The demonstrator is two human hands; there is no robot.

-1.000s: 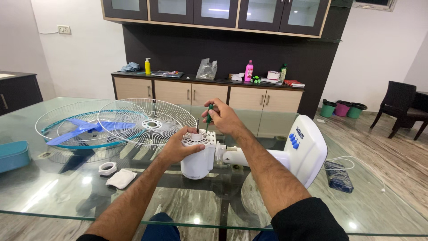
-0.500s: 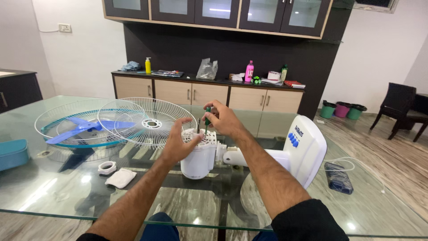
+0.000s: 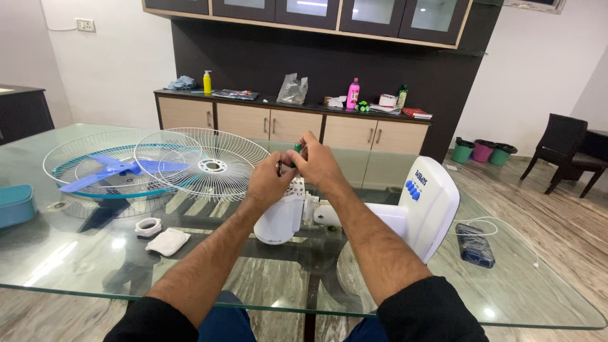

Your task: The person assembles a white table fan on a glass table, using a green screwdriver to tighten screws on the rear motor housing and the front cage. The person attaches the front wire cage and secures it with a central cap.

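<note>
Both hands, left (image 3: 269,180) and right (image 3: 318,166), meet pinching a green screwdriver (image 3: 296,149) above the white motor (image 3: 280,220) on the counter (image 3: 266,282).

The motor housing (image 3: 280,218) under my hands looks like glossy white plastic, the table (image 3: 253,278) is smooth reflecting glass, and the grille (image 3: 202,166) is thin white-coated wire.

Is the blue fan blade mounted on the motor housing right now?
No, the blue fan blade lies inside a wire guard on the glass table, apart from the motor housing.
</note>
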